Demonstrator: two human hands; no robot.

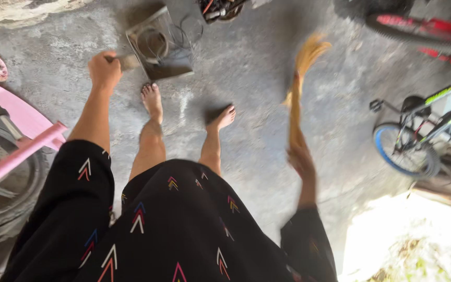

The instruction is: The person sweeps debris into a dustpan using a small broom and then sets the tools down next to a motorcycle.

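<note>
Dustpan (pixel 160 47): grey metal, on concrete floor (pixel 257 89), far left, just beyond bare feet. Left hand (pixel 104 69): grip closed on dustpan handle, arm extended forward and down. Broom (pixel 298 89): straw bundle, right of centre, bristles raised off floor, blurred. Right hand (pixel 301 159): grip wrapped on broom's near end, wrist bent, forearm low. Risk: raised bristles may scatter dust past pan; pan mouth appears tilted, contents may spill. Pink cycle (pixel 16 141) near left, bicycle (pixel 418 136) right: snag hazards.

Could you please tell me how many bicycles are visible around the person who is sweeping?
3: a pink bicycle at left, a red bicycle at top right, a blue-rimmed bicycle at right. All are cut off by the frame; others may be hidden.
</note>
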